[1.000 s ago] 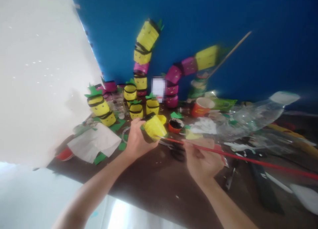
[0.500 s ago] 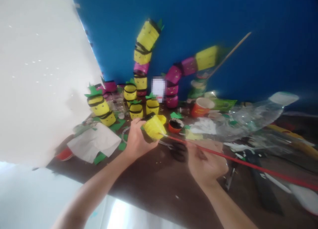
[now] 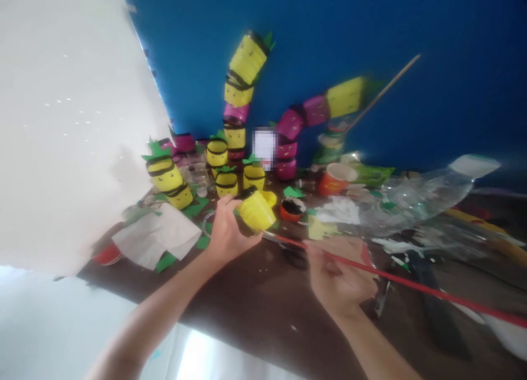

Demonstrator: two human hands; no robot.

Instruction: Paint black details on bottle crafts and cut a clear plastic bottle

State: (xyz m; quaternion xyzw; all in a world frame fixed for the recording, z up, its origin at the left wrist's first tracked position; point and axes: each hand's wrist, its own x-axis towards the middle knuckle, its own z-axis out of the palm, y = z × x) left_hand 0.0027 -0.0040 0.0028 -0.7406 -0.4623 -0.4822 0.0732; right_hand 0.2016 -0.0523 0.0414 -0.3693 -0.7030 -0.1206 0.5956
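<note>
My left hand (image 3: 228,226) is closed around a yellow cup (image 3: 257,212) with a black rim, tilted on its side above the table. Between the fingers of my right hand (image 3: 340,273) is a long red-handled paintbrush (image 3: 387,273). Its tip points left and lies just below the cup's lower edge; whether it touches the cup I cannot tell. A small orange pot with black contents (image 3: 291,210) sits right of the cup. Under the brush, dark scissors (image 3: 294,253) are partly hidden.
Several yellow cups with black bands and green leaves, such as this one (image 3: 165,174), stand behind. Curved stacks of yellow and magenta cups (image 3: 290,124) rise against the blue wall. White paper (image 3: 156,237) lies left; clear plastic bottles (image 3: 424,196) and an orange paper cup (image 3: 335,179) are right.
The brush tip has moved down from the yellow cup's face to below its edge. My right hand has shifted slightly left; my left hand holds the cup much as before.
</note>
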